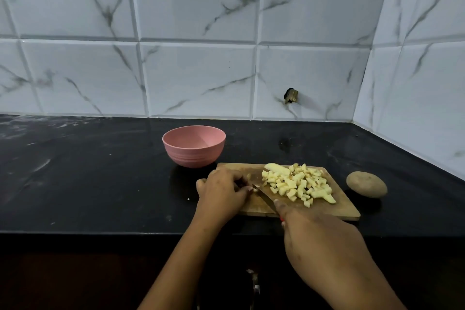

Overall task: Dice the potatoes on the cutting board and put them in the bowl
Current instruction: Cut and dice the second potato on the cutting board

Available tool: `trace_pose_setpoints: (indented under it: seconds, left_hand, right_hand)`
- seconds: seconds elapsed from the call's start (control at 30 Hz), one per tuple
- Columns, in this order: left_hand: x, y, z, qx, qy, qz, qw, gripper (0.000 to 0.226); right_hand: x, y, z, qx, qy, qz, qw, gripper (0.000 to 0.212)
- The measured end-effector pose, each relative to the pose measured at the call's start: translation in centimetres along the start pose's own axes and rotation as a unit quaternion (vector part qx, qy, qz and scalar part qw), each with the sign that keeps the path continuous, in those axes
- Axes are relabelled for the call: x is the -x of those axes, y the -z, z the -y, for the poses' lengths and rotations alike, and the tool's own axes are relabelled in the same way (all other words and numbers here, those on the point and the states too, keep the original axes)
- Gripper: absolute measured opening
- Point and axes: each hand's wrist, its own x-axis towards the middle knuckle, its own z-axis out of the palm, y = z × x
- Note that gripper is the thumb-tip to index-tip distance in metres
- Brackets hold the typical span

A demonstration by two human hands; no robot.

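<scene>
Left hand (221, 191) curls fingertips-down on the rectangular wooden cutting board (347, 211) at the blade tip; whether it pins a potato scrap cannot be told. Right hand (319, 241) grips the handle of a slim steel-bladed knife (264, 196). A pale yellow diced potato pile (297, 184) lies mid-board: light, wet cubes, probably best scooped together. A whole brown unpeeled potato (366, 184), firm and likely to roll, sits on the black stone desk (100, 184) just right of the board. A round pink bowl (193, 156) stands behind it. No readable writing.

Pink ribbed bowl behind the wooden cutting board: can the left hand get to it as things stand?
Probably yes. The left hand rests just in front of the pink ribbed bowl, nothing stands between them, and the right hand holds the dark-bladed knife.
</scene>
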Motion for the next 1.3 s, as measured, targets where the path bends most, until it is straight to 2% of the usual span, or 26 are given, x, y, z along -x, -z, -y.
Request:
trace_pose_setpoints:
  seconds: [0.17,0.33,0.43,0.6,0.8,0.97,1.07,1.13,1.23,1.3]
  left_hand:
    - [0.3,0.2,0.0,0.023,-0.032,0.020,0.999,0.006]
    - [0.4,0.2,0.2,0.067,-0.018,0.007,0.998,0.006]
    - [0.4,0.3,0.4,0.095,-0.020,0.025,0.995,0.006]
    - [0.4,0.3,0.4,0.098,-0.011,0.015,0.995,0.011]
    - [0.6,0.1,0.1,0.039,-0.007,-0.012,0.999,0.013]
    - [0.6,-0.2,-0.5,-0.035,-0.041,-0.053,0.997,0.010]
    - [0.3,-0.4,-1.0,-0.027,-0.059,-0.031,0.997,0.012]
    - [-0.1,-0.6,-0.8,0.031,-0.028,-0.028,0.999,0.018]
    - [-0.9,-0.3,0.0,0.142,0.032,-0.086,0.986,0.029]
    - [-1.0,-0.1,-0.2,0.089,0.049,-0.055,0.993,0.029]
  right_hand:
    - [1.1,0.1,0.0,-0.012,0.001,-0.072,0.997,0.039]
    - [0.6,-0.7,0.1,-0.013,-0.011,-0.071,0.997,0.034]
    - [0.2,-0.8,0.3,-0.020,-0.004,-0.072,0.997,0.036]
    - [-0.8,-0.9,0.4,-0.033,-0.006,-0.033,0.999,0.056]
    - [0.2,-0.4,-0.2,-0.028,-0.007,0.012,1.000,0.062]
    - [0.4,-0.3,-1.6,-0.046,-0.047,-0.070,0.995,0.053]
    - [0.3,-0.4,-1.8,-0.080,-0.040,-0.081,0.993,0.048]
    - [0.6,-0.3,-1.7,-0.107,-0.022,-0.077,0.991,0.047]
    - [1.2,0.0,-1.2,-0.128,0.001,-0.051,0.990,0.045]
    - [0.9,0.1,-1.1,-0.107,-0.010,-0.031,0.994,0.045]
